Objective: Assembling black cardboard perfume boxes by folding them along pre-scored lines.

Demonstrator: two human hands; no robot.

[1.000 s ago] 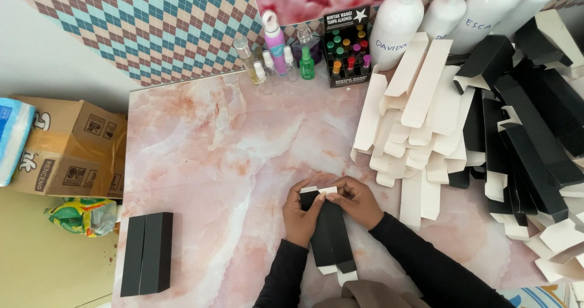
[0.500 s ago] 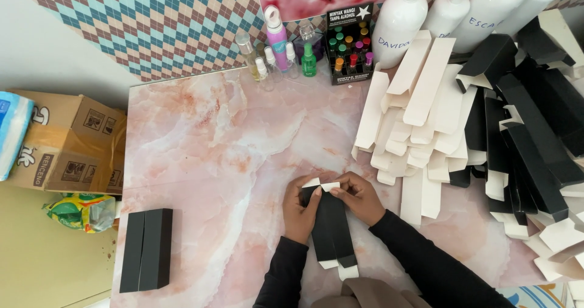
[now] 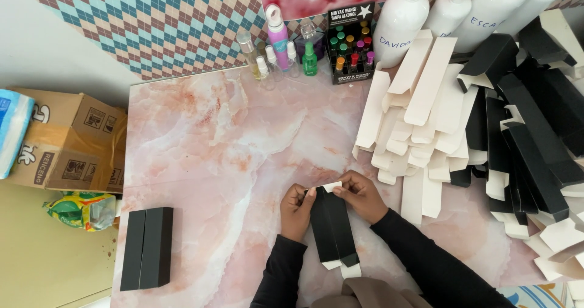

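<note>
Both arms are reaching in from the lower edge of the view, sleeved in dark fabric down to the wrists, forearms angling toward each other. The left hand (image 3: 297, 210) is lying with its palm inward, fingers curled and the thumb pointing up and pressing. The right hand (image 3: 360, 195) is sitting slightly higher, knuckles up, its fingers bent and pinching at the tips. The two hands are facing each other, close together but not touching.
</note>
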